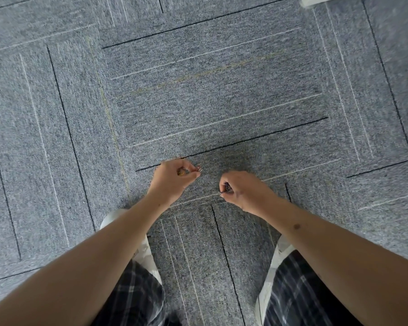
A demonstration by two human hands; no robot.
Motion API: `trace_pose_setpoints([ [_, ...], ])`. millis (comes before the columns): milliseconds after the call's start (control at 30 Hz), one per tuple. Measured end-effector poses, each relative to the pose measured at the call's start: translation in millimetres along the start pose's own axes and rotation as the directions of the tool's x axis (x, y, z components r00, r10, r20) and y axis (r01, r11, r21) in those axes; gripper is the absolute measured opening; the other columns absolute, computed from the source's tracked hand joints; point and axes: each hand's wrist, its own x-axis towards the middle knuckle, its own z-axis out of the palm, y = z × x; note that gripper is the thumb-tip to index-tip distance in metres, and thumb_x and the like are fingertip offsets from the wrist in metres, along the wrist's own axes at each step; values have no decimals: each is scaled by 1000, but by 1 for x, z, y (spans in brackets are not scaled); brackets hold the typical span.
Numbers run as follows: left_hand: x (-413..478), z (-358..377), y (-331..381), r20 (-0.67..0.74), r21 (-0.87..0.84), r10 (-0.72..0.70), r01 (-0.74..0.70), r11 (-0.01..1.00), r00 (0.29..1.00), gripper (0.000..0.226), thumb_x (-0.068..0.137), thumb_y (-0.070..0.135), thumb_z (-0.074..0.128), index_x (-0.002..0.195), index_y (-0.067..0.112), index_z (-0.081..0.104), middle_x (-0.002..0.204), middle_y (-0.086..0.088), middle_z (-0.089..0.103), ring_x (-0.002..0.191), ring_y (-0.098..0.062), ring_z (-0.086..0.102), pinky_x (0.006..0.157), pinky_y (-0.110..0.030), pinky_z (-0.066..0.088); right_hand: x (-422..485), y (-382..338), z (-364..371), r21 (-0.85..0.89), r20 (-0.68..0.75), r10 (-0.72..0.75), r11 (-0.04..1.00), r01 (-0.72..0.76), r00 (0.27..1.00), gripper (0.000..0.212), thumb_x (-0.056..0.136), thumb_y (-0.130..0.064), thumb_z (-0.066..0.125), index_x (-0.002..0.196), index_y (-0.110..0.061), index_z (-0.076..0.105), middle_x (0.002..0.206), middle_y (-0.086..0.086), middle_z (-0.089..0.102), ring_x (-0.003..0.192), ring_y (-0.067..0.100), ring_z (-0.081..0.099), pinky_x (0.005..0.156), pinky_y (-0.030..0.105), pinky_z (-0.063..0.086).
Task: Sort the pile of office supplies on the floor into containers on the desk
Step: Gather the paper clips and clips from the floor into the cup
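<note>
Your left fingertips [194,174] are curled in tight and pinch a small yellow clip [181,172], its wire loop poking out past them. The left hand [172,178] hangs low over the grey carpet [222,90]. Your right hand [244,192] is just beside it, fingers drawn in round a purple clip [226,186] with a thin wire end showing below (whether either hand hides more pieces, I cannot tell). These 2 clips look light, stiff and springy, and probably slick on the metal. Hold them by the painted body rather than the wire handles, which would likely swing and slip. Further out, your 2 pale shoes [149,252] stand on the carpet. The desk and its containers are out of view, so I judge the carry still lies ahead.
</note>
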Motion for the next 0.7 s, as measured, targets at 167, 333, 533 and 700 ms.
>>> trace_pose_setpoints([
  [167,-3,0,9,18,-36,17,-16,999,1000,9,86,32,69,86,23,67,60,6,53,44,-6,33,41,-15,28,-8,0,-13,472,-145,92,881,-13,985,5,89,-14,67,90,-12,62,74,1,61,50,3,47,43,18,39],
  [333,-8,-14,43,18,-113,83,-80,990,996,7,85,22,71,85,16,66,58,5,53,42,-3,34,41,-13,29,-19,-11,-57,628,-244,76,772,98,967,9,90,-17,66,93,-12,60,68,2,56,49,10,42,40,21,33],
  [533,-19,-50,119,-40,-113,175,-178,977,984,7,83,25,74,83,20,68,54,9,48,46,-5,32,41,-13,27,-34,-42,-125,573,-371,26,793,207,928,6,94,-17,61,94,-13,58,65,3,51,47,5,36,43,20,29],
  [700,-53,-87,201,-109,-169,270,-285,943,957,9,81,23,77,80,17,70,42,14,34,39,-3,24,39,-14,22,-65,-86,-198,513,-535,55,814,272,843,7,92,-20,64,89,-16,59,68,13,53,53,8,41,50,29,34],
])
